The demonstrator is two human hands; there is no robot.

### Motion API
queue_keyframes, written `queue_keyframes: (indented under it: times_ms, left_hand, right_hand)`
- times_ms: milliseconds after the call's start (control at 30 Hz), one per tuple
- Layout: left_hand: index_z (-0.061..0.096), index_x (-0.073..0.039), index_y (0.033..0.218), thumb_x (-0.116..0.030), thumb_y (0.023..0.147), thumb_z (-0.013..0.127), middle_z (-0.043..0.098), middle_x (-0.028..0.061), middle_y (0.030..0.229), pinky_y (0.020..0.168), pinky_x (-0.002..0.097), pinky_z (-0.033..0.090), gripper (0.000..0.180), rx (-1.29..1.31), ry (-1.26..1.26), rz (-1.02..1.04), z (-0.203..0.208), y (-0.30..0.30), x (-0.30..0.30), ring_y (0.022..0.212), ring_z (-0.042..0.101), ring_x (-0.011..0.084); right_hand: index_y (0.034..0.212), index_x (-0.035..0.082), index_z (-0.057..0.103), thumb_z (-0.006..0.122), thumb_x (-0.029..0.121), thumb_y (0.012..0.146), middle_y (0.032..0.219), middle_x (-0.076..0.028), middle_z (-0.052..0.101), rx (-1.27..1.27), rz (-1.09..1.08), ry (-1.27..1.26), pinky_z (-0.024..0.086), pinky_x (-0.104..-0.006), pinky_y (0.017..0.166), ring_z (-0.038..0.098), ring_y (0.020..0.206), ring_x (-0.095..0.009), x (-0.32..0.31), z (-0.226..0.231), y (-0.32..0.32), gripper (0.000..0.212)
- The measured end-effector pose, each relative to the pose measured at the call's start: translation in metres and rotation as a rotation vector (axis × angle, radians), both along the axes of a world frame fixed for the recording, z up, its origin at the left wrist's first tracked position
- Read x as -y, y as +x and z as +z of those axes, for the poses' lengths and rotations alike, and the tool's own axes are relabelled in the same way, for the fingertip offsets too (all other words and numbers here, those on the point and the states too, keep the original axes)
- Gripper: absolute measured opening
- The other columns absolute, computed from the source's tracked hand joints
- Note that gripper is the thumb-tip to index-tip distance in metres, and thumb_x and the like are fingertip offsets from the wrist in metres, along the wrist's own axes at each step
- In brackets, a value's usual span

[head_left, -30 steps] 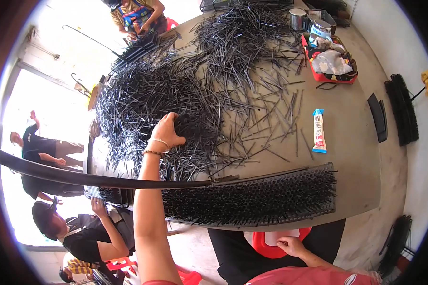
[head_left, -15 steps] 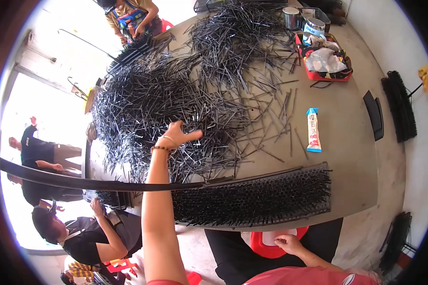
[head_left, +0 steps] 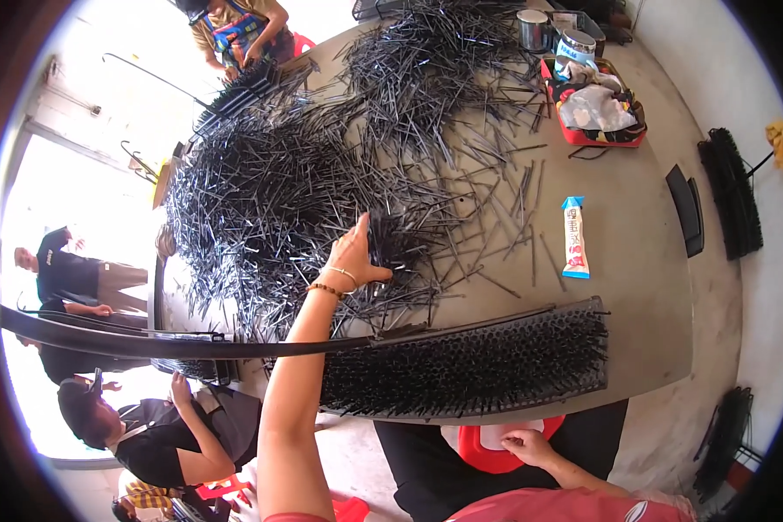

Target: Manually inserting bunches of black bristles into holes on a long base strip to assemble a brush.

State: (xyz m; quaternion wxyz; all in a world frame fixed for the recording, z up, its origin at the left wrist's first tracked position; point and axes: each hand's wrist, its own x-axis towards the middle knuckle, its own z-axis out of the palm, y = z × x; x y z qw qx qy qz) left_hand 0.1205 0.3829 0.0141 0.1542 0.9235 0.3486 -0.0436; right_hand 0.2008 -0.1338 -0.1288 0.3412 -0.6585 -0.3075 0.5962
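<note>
My left hand (head_left: 353,257) reaches far over the table and grips a bundle of black bristle sticks (head_left: 397,244) at the edge of the big loose pile of black sticks (head_left: 270,191). A bead bracelet sits on that wrist. Nearer to me lies a long black brush strip (head_left: 470,361), its holes filled with upright bristles, with a thin dark rod running off to the left. My right hand (head_left: 528,446) rests low by my lap, below the table edge, fingers curled and nothing visible in it.
A grey table (head_left: 635,287) carries a small blue-and-white packet (head_left: 573,237), a red tray of cloths and tins (head_left: 598,109) and a black flat piece (head_left: 686,210). One person works at the far end (head_left: 235,30); others sit at left (head_left: 139,431). Black brushes lie on the floor at right (head_left: 732,191).
My left hand has moved from the pile's middle toward its right edge and closed around a bundle of sticks. The view has shifted slightly; the right hand stays by my lap.
</note>
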Motion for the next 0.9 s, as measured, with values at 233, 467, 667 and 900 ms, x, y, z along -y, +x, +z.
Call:
queue_keyframes:
  times_ms: [233, 467, 667, 900]
  left_hand:
    - [0.047, 0.000, 0.123, -0.039, 0.063, 0.075, 0.052, 0.0200, 0.117, 0.091, 0.0423, 0.046, 0.078, -0.330, 0.076, 0.193, 0.007, -0.014, -0.042, 0.110, 0.053, 0.0365]
    - [0.034, 0.006, 0.134, -0.069, 0.053, 0.071, 0.040, 0.0200, 0.135, 0.103, 0.0463, 0.031, 0.117, -0.431, -0.015, 0.146, 0.020, 0.022, -0.001, 0.128, 0.037, 0.0336]
    - [0.031, 0.009, 0.133, -0.060, 0.048, 0.079, 0.043, 0.0243, 0.130, 0.101, 0.0457, 0.034, 0.120, -0.560, 0.087, 0.215, 0.007, 0.035, -0.009, 0.122, 0.044, 0.0349]
    - [0.049, -0.007, 0.124, -0.022, 0.065, 0.073, 0.058, 0.0117, 0.119, 0.096, 0.0455, 0.039, 0.065, -0.396, 0.089, 0.319, 0.006, 0.009, -0.032, 0.114, 0.054, 0.0280]
  right_hand:
    - [0.096, -0.001, 0.065, 0.064, 0.019, 0.087, 0.075, -0.005, 0.067, -0.010, 0.012, -0.018, 0.048, -0.0250, 0.059, 0.061, 0.064, -0.010, -0.001, -0.001, -0.005, 0.022]
    - [0.095, -0.001, 0.065, 0.064, 0.019, 0.087, 0.075, -0.005, 0.067, -0.007, 0.018, -0.044, 0.049, -0.0246, 0.060, 0.062, 0.065, -0.010, 0.003, -0.009, -0.001, 0.022]
    - [0.091, 0.001, 0.068, 0.067, 0.021, 0.084, 0.072, -0.007, 0.067, -0.059, -0.063, -0.076, 0.049, -0.0263, 0.062, 0.062, 0.065, -0.013, 0.002, -0.012, -0.005, 0.021]
    - [0.091, 0.001, 0.068, 0.066, 0.021, 0.084, 0.071, -0.007, 0.067, -0.084, -0.063, -0.072, 0.049, -0.0268, 0.061, 0.062, 0.065, -0.013, 0.001, -0.013, -0.004, 0.021]
